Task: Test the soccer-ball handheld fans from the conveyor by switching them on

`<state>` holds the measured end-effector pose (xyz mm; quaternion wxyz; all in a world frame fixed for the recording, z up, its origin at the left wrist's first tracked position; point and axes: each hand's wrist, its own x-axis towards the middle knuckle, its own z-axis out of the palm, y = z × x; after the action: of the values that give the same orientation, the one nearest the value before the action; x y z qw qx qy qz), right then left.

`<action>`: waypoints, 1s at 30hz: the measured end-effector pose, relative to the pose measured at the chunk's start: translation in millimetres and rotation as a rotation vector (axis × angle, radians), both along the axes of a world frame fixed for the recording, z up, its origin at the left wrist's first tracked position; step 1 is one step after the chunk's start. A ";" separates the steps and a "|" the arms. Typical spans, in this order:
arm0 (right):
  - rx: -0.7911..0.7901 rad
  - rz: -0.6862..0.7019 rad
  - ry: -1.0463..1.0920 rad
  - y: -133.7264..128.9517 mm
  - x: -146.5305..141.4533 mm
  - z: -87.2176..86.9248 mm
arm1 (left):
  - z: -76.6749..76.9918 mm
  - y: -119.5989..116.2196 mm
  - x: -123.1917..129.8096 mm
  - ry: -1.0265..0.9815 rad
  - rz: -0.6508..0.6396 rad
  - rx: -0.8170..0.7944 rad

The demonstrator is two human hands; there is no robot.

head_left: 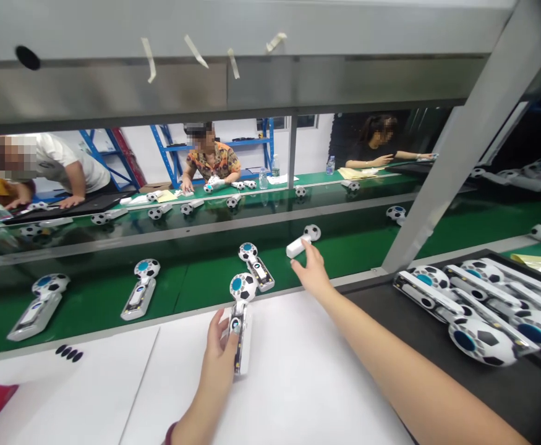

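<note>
My left hand [222, 346] grips a white device [245, 334] with a round football-patterned head, its face with the blue disc turned up, over the white work surface [293, 364]. Over the green belt [196, 287], my right hand [311, 267] reaches out with thumb and forefinger apart beside another football-headed device [297, 246], which lies with its plain white back up. The fingertips are at its near edge; whether they touch it is unclear. A third device [259, 272] rests on the belt between my hands, just behind the held one.
More devices [139, 296] lie on the belt at left. A black tray [367, 309] at right holds several devices. A grey post [446, 185] slants up at right. People sit across the belt; small black ovals [68, 353] lie at front left.
</note>
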<state>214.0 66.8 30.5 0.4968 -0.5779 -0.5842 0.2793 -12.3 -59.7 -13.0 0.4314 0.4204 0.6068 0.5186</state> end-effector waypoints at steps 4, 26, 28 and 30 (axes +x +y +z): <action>-0.083 0.129 -0.090 12.3 -44.6 -2.9 | 8.5 2.4 -1.6 -0.256 0.086 -0.065; -0.544 0.661 0.806 -62.9 -49.7 51.2 | 60.7 4.3 -3.3 -0.622 -0.140 -0.062; -0.419 0.615 0.724 -69.9 -42.9 52.3 | 62.9 9.1 -0.7 -0.550 -0.132 0.031; -0.285 0.608 0.625 -72.8 -34.9 48.4 | 61.1 14.5 0.9 -0.515 -0.112 0.144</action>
<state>179.2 -6.0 78.9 0.4602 -0.3308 -0.5052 0.6508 -11.4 -45.2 48.1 0.5686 0.3371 0.4144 0.6256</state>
